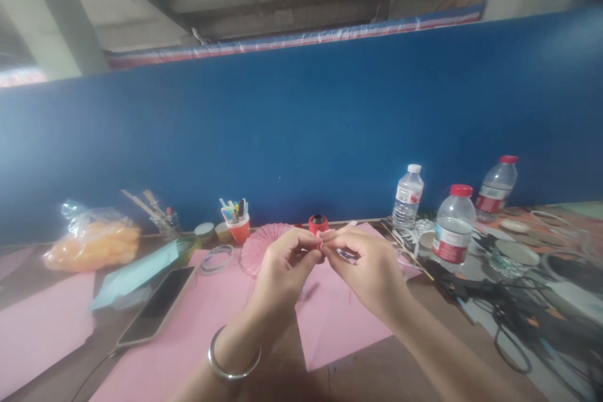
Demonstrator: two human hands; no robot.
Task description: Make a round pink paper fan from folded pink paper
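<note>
My left hand [285,264] and my right hand [365,264] meet fingertip to fingertip above the table. Both pinch a small piece of pink paper [321,237] held between them. A metal bangle sits on my left wrist. Below the hands lie pink paper sheets [330,320]. A pleated pink paper fan [258,245] rests just behind my left hand, beside a small red pot [318,223].
A phone [157,311] lies at the left on pink paper, next to a light blue sheet [134,273] and a tape ring [217,259]. An orange cup of pens [238,221], a plastic bag [92,239], three water bottles [453,223] and tangled black cables [518,311] stand along the blue partition.
</note>
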